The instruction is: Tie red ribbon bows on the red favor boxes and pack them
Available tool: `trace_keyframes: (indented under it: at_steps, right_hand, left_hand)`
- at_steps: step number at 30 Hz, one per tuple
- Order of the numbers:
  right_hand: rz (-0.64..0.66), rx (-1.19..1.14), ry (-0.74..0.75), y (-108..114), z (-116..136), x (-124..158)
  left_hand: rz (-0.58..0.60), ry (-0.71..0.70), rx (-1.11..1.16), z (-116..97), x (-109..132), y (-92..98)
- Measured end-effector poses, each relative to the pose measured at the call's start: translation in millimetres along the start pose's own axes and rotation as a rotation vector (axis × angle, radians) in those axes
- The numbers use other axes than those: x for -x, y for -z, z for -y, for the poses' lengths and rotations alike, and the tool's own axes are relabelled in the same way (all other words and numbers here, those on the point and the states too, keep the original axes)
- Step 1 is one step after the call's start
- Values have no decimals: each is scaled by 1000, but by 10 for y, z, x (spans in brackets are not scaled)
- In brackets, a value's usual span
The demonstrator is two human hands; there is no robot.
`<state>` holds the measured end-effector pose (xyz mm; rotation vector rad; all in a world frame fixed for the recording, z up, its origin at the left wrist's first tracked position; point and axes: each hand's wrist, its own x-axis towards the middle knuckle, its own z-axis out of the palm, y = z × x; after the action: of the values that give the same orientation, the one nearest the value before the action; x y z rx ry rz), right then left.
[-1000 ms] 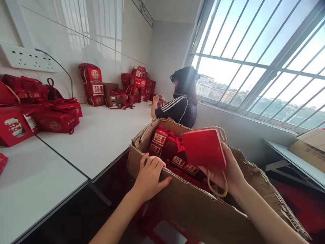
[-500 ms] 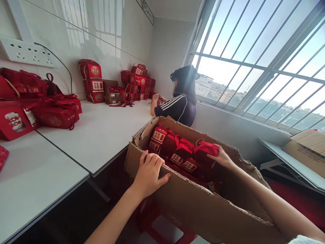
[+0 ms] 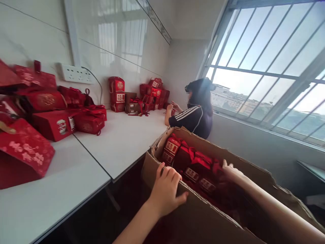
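Bare left hand (image 3: 166,189), bare right hand (image 3: 232,172), slender bare forearms (image 3: 275,208)

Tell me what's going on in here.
The person's left hand holds the near side of a cardboard box. The right hand is inside, at the red ribboned boxes; blur hides whether it grips one. Farther off, a co-worker handles something red at the white table, where more red boxes stand.

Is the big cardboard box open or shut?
Open. Nothing covers the top of the cardboard box, so you can see red gift boxes inside it.
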<state>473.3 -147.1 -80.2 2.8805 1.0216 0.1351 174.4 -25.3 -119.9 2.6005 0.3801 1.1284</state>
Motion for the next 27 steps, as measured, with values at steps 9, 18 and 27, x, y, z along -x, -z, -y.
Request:
trace_keyframes:
  at_steps: [9, 18, 27]
  right_hand:
    - [-115, -448, 1069, 816, 2169, 455]
    - [-214, -591, 1730, 1381, 4516, 1356]
    - [-47, -714, 1639, 1460, 5270, 1544]
  left_hand:
    - [32, -78, 34, 155, 186, 23]
    - [-352, 207, -151, 197, 855, 1302]
    - [-635, 516, -316, 387, 1270, 2252]
